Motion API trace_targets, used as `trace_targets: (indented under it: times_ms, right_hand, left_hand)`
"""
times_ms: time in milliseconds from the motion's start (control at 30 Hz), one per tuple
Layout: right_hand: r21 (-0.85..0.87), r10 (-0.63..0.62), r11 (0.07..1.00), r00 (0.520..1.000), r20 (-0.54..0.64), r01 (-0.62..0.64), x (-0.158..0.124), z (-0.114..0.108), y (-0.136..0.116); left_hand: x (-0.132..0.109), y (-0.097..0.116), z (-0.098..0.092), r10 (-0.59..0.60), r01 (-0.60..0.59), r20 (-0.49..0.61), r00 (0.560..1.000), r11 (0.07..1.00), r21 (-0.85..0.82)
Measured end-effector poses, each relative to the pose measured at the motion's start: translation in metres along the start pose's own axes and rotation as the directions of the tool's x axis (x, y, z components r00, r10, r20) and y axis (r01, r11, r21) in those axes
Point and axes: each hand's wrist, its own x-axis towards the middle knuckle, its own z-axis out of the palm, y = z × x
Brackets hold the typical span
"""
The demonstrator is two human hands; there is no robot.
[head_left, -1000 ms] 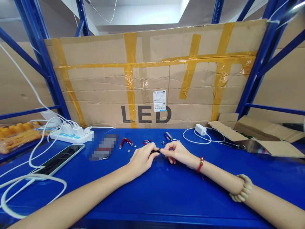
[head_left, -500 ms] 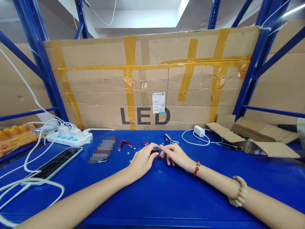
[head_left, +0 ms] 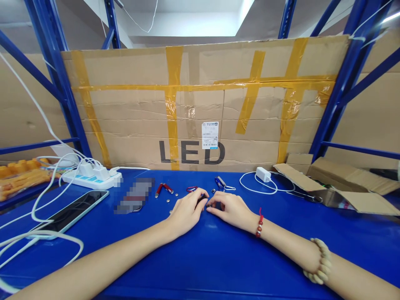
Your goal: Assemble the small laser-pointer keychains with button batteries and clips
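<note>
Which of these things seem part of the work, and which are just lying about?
Seemingly part of the work:
black piece, in the left hand, right hand beside it
red tubes
blue tube
discs

Probably just lying about:
phone
power strip
charger
open box

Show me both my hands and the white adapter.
Left hand (head_left: 186, 211): head view, back of the hand.
Right hand (head_left: 234, 208): head view, back of the hand.
White adapter (head_left: 263, 174): head view, middle of its casing.
</note>
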Motion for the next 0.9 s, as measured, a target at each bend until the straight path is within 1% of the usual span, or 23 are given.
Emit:
trace_targets:
  times_ms: [300, 567, 900]
  right_hand:
    - [0.037, 0.078, 0.996, 0.996, -0.048, -0.076, -0.0004, 0.0011, -0.0018]
    - [0.128, 0.149, 0.981, 0.989, -0.007, -0.147, 0.0018, 0.0016, -0.0024]
    - [0.136, 0.114, 0.984, 0.993, 0.04, -0.119, 0.0033, 0.0032, 0.0012]
  left_hand:
    - [-0.0003, 0.0007, 0.0016, -0.003, 0.005, -0.025, 1.0, 0.999, 0.044]
    - [-0.0015, 0.0032, -0.0007, 0.015, -0.014, -0.002, 1.0, 0.996, 0.083]
    - [-0.0015, 0.0036, -0.0003, 0.022, -0.022, 0.001, 1.0, 0.996, 0.084]
